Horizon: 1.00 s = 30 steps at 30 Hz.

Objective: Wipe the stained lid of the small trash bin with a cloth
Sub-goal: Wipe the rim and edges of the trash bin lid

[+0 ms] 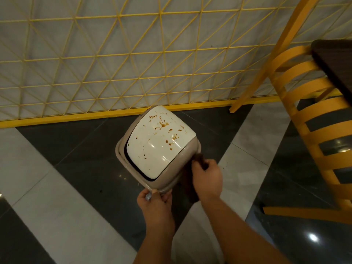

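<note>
A small beige trash bin (187,155) stands on the floor, seen from above. Its white swing lid (158,141) carries brown splatter stains, mostly on the far half. My left hand (155,205) grips the bin's near rim, thumb on top. My right hand (206,177) sits at the bin's right side, closed on a dark brown cloth (191,189). The cloth hangs down below the hand and touches the bin's rim, not the lid.
A yellow wire-grid partition (114,73) with a yellow base rail runs just behind the bin. A yellow slatted chair (312,119) and a dark table corner (335,61) stand at the right. The floor has dark and light glossy tiles.
</note>
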Motion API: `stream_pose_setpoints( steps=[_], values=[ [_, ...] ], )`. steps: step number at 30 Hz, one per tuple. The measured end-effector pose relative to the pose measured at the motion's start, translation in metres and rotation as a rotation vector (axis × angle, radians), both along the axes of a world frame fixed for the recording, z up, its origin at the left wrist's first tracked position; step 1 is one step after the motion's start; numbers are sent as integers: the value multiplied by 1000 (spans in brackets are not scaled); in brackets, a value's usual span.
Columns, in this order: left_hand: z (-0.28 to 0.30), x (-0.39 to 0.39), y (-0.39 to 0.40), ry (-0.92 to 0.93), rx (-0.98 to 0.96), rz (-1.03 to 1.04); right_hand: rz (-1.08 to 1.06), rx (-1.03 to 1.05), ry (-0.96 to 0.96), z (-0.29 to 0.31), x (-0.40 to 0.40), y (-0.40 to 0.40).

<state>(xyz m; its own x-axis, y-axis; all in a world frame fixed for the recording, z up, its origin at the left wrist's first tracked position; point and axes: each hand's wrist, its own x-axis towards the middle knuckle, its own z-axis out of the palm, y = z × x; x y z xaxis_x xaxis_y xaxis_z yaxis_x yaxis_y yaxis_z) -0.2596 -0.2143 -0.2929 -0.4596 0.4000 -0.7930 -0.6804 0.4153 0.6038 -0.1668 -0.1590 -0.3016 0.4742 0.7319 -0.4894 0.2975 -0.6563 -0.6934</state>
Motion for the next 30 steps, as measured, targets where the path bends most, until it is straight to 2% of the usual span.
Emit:
stream_pose_setpoints(
  steps=[4,9,16,20,23,30],
  values=[
    [-1,5,0,8,2,9,-66,-19,46,9,4,19],
    [0,9,2,38,-20,-15,50,18,92,11,-36,-43],
    [-6,5,2,-55,0,7,-88,-22,116,7,6,29],
    [-6,2,2,-96,13,59,-85,-128,281,12,17,50],
    [-5,1,-1,-77,17,113,-68,-217,352,16,19,40],
    [-16,7,-8,-89,83,225,-101,-153,319,-1,-2,-25]
  ],
)
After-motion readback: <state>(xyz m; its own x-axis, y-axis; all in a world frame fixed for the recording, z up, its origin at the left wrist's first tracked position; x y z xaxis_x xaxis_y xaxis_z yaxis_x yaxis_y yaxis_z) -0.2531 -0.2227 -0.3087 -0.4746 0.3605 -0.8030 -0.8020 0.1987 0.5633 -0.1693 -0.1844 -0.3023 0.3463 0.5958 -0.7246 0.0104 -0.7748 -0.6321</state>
